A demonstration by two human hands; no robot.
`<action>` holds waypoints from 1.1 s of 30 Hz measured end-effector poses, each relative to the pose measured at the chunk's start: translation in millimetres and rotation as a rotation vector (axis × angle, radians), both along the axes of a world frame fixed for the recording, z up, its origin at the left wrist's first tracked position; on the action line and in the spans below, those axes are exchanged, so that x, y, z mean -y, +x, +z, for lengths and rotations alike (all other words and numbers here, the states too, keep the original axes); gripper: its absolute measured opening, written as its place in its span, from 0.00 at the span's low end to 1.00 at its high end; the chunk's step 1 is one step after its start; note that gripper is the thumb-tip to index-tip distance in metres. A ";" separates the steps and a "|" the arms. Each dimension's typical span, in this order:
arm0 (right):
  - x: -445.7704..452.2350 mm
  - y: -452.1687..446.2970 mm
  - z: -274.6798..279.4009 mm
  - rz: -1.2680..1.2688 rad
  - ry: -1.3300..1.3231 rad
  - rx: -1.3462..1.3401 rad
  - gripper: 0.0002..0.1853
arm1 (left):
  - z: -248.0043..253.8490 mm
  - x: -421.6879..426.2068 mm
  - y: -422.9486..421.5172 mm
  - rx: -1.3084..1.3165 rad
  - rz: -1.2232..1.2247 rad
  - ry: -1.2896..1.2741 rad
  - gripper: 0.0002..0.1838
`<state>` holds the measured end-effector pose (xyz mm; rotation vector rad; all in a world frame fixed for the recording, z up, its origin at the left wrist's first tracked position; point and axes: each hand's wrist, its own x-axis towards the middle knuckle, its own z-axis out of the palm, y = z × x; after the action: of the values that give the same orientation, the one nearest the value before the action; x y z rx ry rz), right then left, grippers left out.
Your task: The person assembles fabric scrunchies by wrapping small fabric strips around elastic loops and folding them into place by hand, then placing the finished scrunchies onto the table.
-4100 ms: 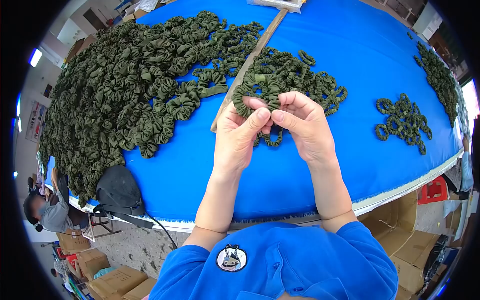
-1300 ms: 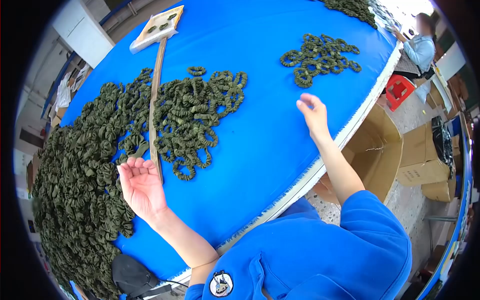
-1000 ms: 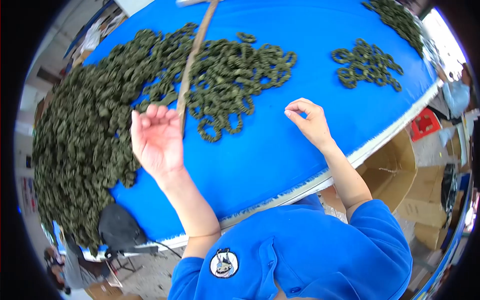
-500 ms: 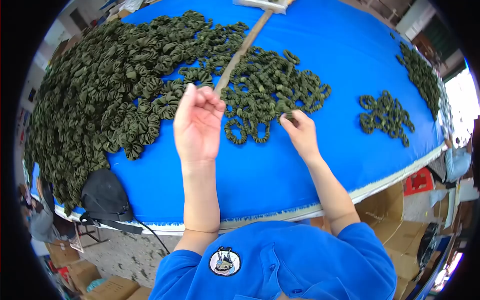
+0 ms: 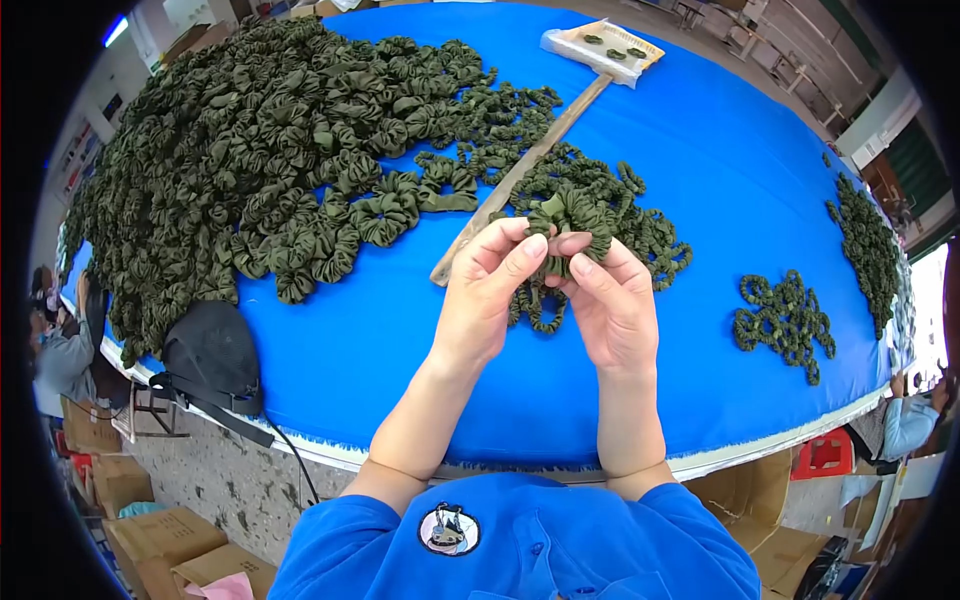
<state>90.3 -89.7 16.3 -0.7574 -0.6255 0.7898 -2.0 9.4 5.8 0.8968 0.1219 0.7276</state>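
Between my two hands is a dark green scrunchie (image 5: 572,218), held up above the table. My left hand (image 5: 487,290) pinches its left side between thumb and fingers. On its right side, my right hand (image 5: 612,305) has thumb and fingers closed on the fabric. Behind and below the hands lies a group of tightly gathered green scrunchies (image 5: 655,240). To the left spreads a big heap of larger, looser green scrunchies (image 5: 240,150). A long wooden stick (image 5: 530,165) slants across the table just beyond my left hand.
The blue-covered table (image 5: 380,340) has a white tray (image 5: 600,50) at the far side holding a few scrunchies. A small scrunchie cluster (image 5: 785,320) and another pile (image 5: 865,250) lie right. A black bag (image 5: 210,355) sits at the left edge. Other people sit at both sides.
My hands have come together, and the scrunchie is now raised between them. My left hand went from raised and empty to pinching it. The camera view has shifted.
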 end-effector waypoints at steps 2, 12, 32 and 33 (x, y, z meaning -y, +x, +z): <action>-1.4 0.9 2.7 0.001 -0.007 0.005 0.10 | -1.2 -3.0 -0.3 -0.005 -0.005 -0.005 0.09; 8.3 22.9 0.1 -0.166 -0.025 0.009 0.12 | -1.8 4.5 7.5 -0.018 -0.020 0.046 0.11; 4.6 22.4 -3.4 -0.213 0.007 -0.068 0.10 | -9.1 1.5 9.1 0.005 -0.133 -0.125 0.12; 4.5 22.7 -3.5 -0.214 0.008 -0.067 0.10 | -9.5 0.8 9.2 0.014 -0.142 -0.128 0.12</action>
<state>112.9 -94.2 12.7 -0.7733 -0.4780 0.6128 7.2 8.7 -3.7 0.7703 0.0904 0.5871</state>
